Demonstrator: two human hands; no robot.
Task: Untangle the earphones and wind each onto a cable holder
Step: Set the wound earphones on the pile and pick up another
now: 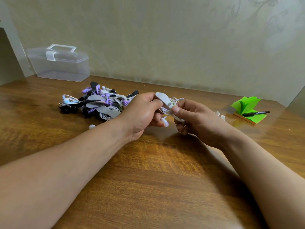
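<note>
Pinching the grey cable holder from both sides at frame centre: left hand, right hand. Its long axis slants upper-left to lower-right, with the white earphone cable bunched midway.

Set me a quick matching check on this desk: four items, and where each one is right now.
Items:
1 clear box
2 green notepad
3 earphone pile
4 grey cable holder

Places:
A gripped by left hand and right hand
B back left of the table
C far right, black marker on it
D mid-table, left of both hands

Pairs: 1-B, 2-C, 3-D, 4-A
</note>
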